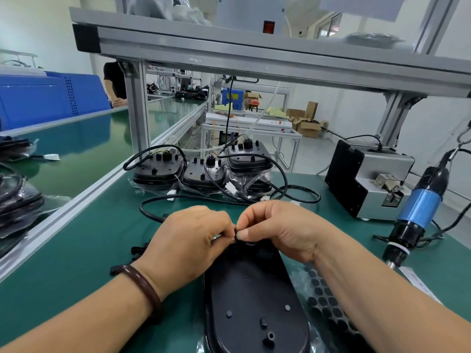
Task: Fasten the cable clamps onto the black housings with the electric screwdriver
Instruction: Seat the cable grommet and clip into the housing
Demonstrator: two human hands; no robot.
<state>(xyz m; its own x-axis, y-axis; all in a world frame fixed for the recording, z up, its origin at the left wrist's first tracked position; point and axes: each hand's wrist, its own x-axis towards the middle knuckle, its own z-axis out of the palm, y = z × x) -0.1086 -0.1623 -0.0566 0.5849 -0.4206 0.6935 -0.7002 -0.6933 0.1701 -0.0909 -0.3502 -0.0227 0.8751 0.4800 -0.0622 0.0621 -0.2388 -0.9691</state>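
A: Right, what matters at this step?

B: The left hand (188, 240) and right hand (277, 228) both have their fingers (244, 234) pinched on the small black clamp (238, 236), at the far end of the housing (252, 301) lying on the bench (89, 250). I'd seat it square and hold it down before reaching for the screwdriver (418, 207) hanging on the right.

A: And the count?

B: One housing in work, three back housings (216, 171) with cables, one screwdriver, one screw feeder (369, 182).
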